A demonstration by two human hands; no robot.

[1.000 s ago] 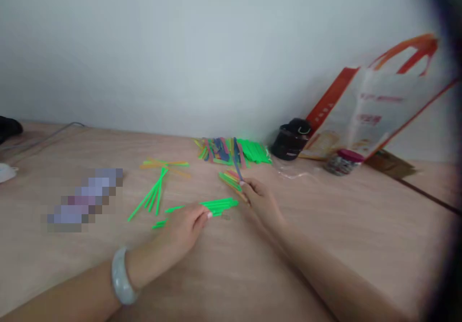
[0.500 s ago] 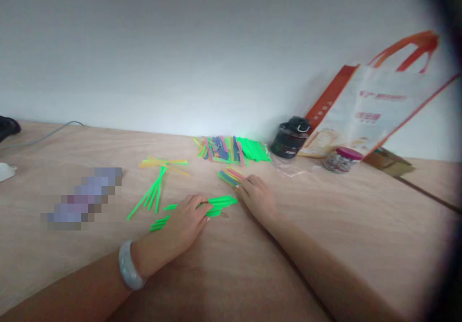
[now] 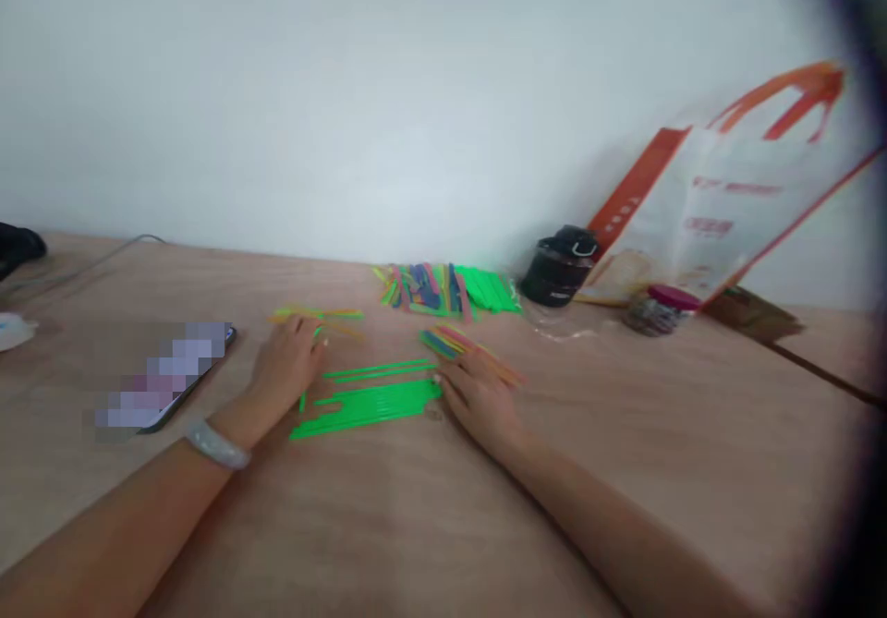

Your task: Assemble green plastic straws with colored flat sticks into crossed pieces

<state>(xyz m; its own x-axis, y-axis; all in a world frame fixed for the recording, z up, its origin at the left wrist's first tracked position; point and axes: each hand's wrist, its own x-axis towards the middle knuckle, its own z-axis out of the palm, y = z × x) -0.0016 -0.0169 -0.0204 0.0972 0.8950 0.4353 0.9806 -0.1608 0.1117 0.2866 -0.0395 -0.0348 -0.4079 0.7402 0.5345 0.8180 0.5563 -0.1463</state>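
Note:
My left hand [image 3: 295,359], with a bracelet at the wrist, is over the loose bunch of thin green sticks, its fingers curled down around them. Only short bits of that bunch show beside the hand. Just beyond its fingertips lie crossed yellow and green sticks [image 3: 322,313]. My right hand [image 3: 485,405] rests with its fingers apart, the thumb side touching the right ends of a flat row of green sticks [image 3: 378,403]. Beyond its fingers is a small bundle of multicoloured sticks [image 3: 443,341], partly covered by the hand.
A pack of coloured sticks [image 3: 430,287] lies by the wall. To its right stand a black bottle [image 3: 556,267], a jar with a purple lid [image 3: 662,310] and a white and orange bag [image 3: 693,202]. A phone [image 3: 166,378] lies at the left, with a cable [image 3: 103,258] behind it.
My left hand has moved left and away from me, off the green row and onto the green bunch. My right hand has shifted slightly towards me, against the row's right ends.

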